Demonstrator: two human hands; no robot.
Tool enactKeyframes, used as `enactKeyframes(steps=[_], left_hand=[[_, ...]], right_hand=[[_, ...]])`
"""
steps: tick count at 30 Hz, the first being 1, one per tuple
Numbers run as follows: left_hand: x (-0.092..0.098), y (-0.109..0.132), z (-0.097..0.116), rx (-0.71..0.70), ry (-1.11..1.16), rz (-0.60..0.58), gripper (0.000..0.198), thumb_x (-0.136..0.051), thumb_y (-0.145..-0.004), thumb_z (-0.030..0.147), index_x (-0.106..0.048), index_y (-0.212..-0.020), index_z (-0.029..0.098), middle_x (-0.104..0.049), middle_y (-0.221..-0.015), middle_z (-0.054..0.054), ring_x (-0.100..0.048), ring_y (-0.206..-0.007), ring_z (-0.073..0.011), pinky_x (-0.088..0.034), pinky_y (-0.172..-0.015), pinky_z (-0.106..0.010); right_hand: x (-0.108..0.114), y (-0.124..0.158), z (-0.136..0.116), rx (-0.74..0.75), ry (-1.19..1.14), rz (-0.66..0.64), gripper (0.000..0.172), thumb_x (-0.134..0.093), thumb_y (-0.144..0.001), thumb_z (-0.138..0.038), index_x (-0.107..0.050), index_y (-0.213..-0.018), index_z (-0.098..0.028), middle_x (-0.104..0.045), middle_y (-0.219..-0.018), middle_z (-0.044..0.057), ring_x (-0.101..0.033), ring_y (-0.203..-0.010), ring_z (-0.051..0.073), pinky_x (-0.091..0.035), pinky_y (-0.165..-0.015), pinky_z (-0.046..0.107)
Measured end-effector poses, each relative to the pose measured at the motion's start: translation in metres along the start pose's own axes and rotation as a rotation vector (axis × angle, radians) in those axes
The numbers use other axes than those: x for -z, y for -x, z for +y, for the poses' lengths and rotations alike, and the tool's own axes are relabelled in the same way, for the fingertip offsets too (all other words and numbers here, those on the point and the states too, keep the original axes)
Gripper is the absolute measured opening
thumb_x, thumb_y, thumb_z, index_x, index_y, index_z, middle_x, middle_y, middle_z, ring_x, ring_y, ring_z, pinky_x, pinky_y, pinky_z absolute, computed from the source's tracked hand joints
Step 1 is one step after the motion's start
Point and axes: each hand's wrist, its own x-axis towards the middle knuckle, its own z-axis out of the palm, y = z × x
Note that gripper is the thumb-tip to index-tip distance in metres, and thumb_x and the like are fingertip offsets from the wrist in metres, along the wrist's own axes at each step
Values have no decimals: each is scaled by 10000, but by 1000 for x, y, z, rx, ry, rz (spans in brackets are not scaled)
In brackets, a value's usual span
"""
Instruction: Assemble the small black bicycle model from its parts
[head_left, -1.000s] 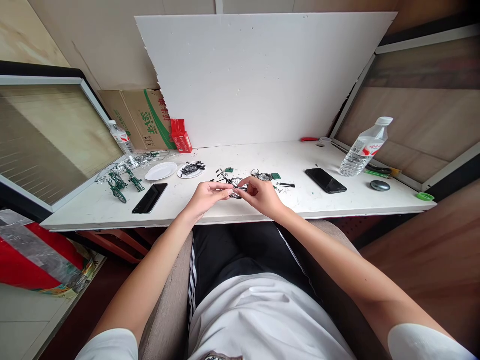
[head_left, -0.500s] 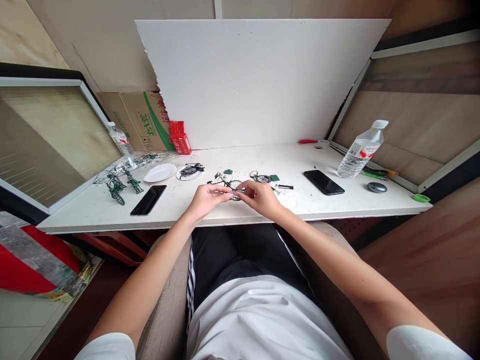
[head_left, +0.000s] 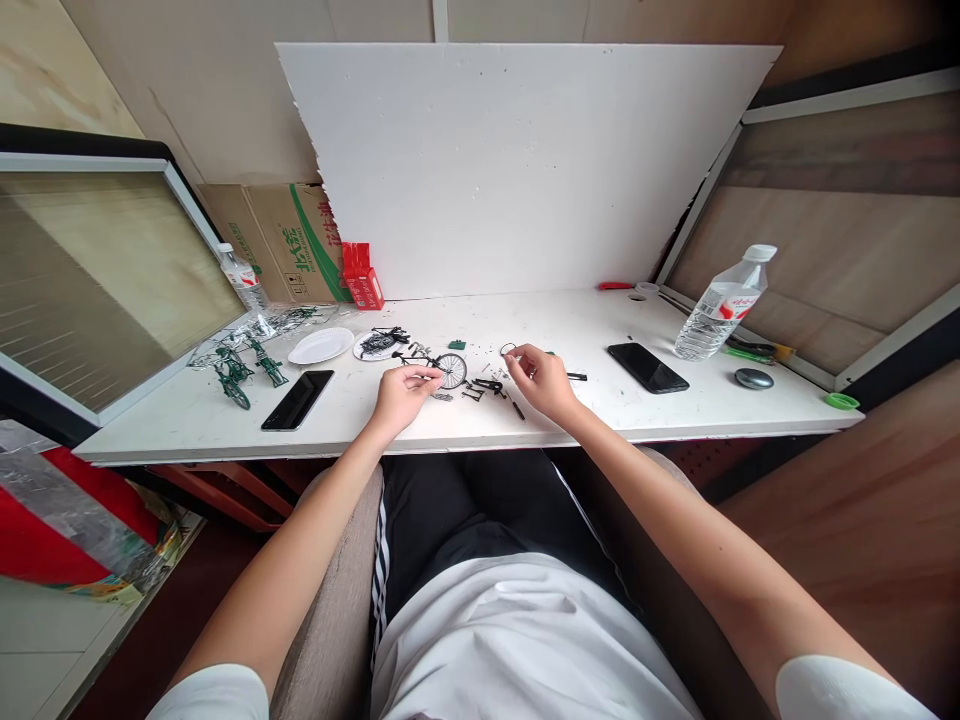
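My left hand is closed, thumb and fingers pinched on a small black model bicycle with a thin spoked wheel at its right end. The fingers hide part of the frame. To the right, my right hand is over the table with its fingertips drawn together; whatever they hold is too small to make out. A thin black ring shows just beyond those fingertips. Between the hands lie small black parts and a short dark rod.
Two phones, one left and one right, lie flat. A plate of black parts stands beside a white plate. Green model bicycles are at far left. A water bottle and a grey oval object are at right.
My hands have moved apart: the left went slightly left with the model bicycle, the right moved right towards the ring. Small black parts between them are now uncovered.
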Motion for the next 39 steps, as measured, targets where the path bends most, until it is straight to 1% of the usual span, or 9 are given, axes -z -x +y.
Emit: enactKeyframes(steps=[6, 11, 13, 16, 19, 24, 28, 33, 39], left_hand=[[8, -9, -27, -31, -3, 103, 375, -911, -710, 446, -808, -909, 145, -803, -922, -140, -759, -893, -274, -595, -864, -402], [12, -13, -39, -17, -12, 115, 344, -906, -688, 416, -799, -871, 145, -796, -880, -132, -754, -858, -268, -586, -847, -397], [12, -14, -41, -28, -10, 111, 325, -894, -697, 403, -796, -865, 143, -800, -896, -136, -756, -869, -268, -586, -859, -399], [11, -14, -40, -45, 1, 110, 303, -883, -713, 388, -792, -863, 141, -803, -927, -145, -757, -897, -267, -590, -882, -400], [10, -13, -36, -42, 9, 118, 315, -894, -710, 395, -788, -865, 142, -804, -954, -148, -753, -913, -266, -590, -895, -400], [9, -14, -34, -29, 18, 116, 365, -913, -691, 434, -787, -873, 144, -803, -961, -147, -754, -930, -275, -587, -896, -406], [9, -17, -39, -35, 20, 101, 386, -917, -698, 465, -786, -876, 149, -802, -949, -145, -755, -923, -273, -586, -880, -398], [8, -20, -41, -44, 13, 88, 377, -900, -725, 471, -787, -882, 147, -806, -953, -149, -757, -915, -273, -582, -863, -390], [6, -25, -43, -20, 22, 80, 403, -923, -687, 476, -784, -865, 143, -807, -938, -154, -755, -895, -277, -585, -858, -399]], right_hand=[[-6, 2, 15, 8, 97, -16, 295, -563, -1050, -437, -741, -1020, -204, -772, -915, 92, -663, -846, 253, -455, -721, 354], [-11, 4, 20, 20, 80, 3, 289, -557, -1052, -425, -743, -1035, -205, -777, -948, 113, -657, -958, 290, -495, -741, 373], [-9, 3, 21, 25, 60, 28, 304, -553, -1053, -437, -747, -1033, -204, -779, -966, 119, -664, -961, 287, -511, -747, 376], [-2, -2, 24, 24, 12, 42, 337, -547, -1052, -473, -744, -1036, -201, -780, -966, 109, -676, -866, 255, -516, -737, 369], [9, -8, 30, 21, -23, 37, 363, -548, -1044, -512, -736, -1024, -202, -774, -903, 87, -666, -775, 224, -505, -712, 351], [27, -18, 42, -14, 3, 61, 362, -554, -1027, -518, -728, -993, -203, -736, -786, 61, -642, -714, 211, -485, -689, 343], [37, -25, 52, -58, 43, 58, 315, -576, -1008, -460, -737, -978, -191, -755, -826, 78, -655, -751, 218, -496, -713, 348], [47, -30, 72, -53, 25, -66, 287, -613, -976, -397, -783, -1035, -173, -789, -1068, 132, -695, -927, 253, -534, -783, 363], [44, -31, 98, -105, 106, 5, 303, -562, -983, -332, -790, -1084, -161, -792, -1076, 155, -676, -983, 287, -526, -853, 407]])
